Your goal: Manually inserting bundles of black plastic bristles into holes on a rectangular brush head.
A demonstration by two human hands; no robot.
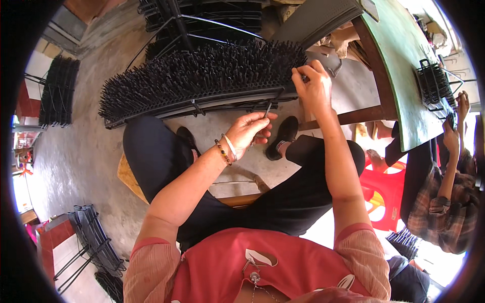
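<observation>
Across in front of my knees lies a long black rack (197,78), densely packed with upright dark prongs that have small tips. My left hand (248,130), a beaded bracelet and pale bangle at its wrist, is closed on a thin grey metal piece (268,109) that sticks up from the fingers, just short of the rack's near edge. At the rack's right end is my right hand (316,87), thumb and forefinger pinched together close to the last prongs. What it pinches, if anything, is too small to make out.
A green-topped table (404,65) stands at the right, holding a smaller black rack (432,83). Beside it a co-worker in a plaid shirt (444,202) handles dark pieces. A red plastic stool (384,194) is nearby. More black racks (59,91) stand at the left.
</observation>
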